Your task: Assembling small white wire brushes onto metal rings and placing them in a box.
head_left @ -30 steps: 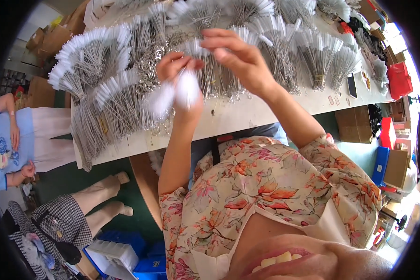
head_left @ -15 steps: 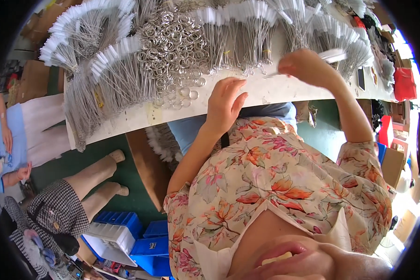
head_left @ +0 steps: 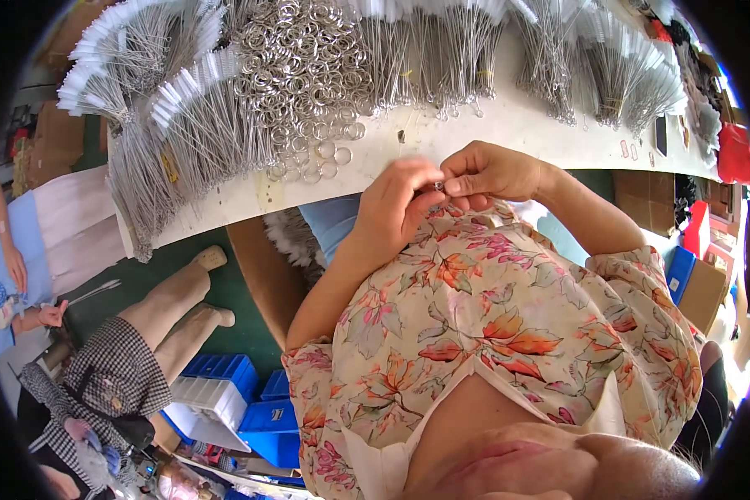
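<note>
1. A small metal piece [head_left: 439, 187] is held at the near edge of the white table [head_left: 467, 129], between two hands; its exact kind cannot be told, being too small and partly covered.
2. By the right hand [head_left: 496, 173], just off the table's near edge, the piece is pinched between thumb and curled fingers.
3. The left hand [head_left: 396, 200], also by that edge, is blurred; its fingers are bent and its fingertips brought to the piece, but whether it is gripped by them cannot be told.
4. A heap of metal rings [head_left: 304, 71] is spread on the table, left of its middle, with loose rings scattered toward the near edge.
5. The table's left end is covered by wire brushes [head_left: 196, 108] with white tips; more bundles [head_left: 550, 67] are laid along its far side.
6. A dark flat object [head_left: 661, 136] is placed near the table's right end, and a red bag [head_left: 736, 154] is seen beside that end.
7. Beyond the table's left end, a white-tipped wire [head_left: 96, 292] is held by a co-worker in blue [head_left: 17, 237].
</note>
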The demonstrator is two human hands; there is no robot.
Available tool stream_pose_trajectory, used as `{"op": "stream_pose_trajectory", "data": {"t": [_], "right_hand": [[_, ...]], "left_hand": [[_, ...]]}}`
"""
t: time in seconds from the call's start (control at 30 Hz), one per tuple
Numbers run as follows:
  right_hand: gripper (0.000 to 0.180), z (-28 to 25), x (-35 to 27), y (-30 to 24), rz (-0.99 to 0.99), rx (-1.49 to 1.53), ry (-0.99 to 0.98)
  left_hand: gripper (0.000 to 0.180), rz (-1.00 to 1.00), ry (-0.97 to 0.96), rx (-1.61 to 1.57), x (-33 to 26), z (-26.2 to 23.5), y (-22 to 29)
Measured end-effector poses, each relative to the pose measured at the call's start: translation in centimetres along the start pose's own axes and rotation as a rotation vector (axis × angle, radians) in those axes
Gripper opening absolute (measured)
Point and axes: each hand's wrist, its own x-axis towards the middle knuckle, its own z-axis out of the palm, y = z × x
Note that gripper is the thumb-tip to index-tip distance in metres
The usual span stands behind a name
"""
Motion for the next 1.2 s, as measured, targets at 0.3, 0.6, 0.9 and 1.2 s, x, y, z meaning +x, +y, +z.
{"op": "stream_pose_trajectory", "data": {"t": [0.3,0.6,0.9,1.2], "right_hand": [[0.014,-2.6,-2.5,-0.6,-0.179,-0.935,0.491],[0.014,-2.6,0.4,-0.3,-0.432,-0.733,0.698],[0.016,0.5,5.0,-7.0,-0.653,-0.331,0.587],[0.009,4.0,5.5,-6.9,-1.126,-0.502,0.561]], "left_hand": [[0.017,0.057,0.082,0.574,4.8,-4.2,-5.3],[0.015,-0.008,-0.011,0.826,9.4,-8.8,-10.1],[0.017,-0.343,0.432,-0.266,8.3,-6.9,-3.8],[0.009,-0.229,0.437,-0.553,6.7,-4.9,-0.4]]}}
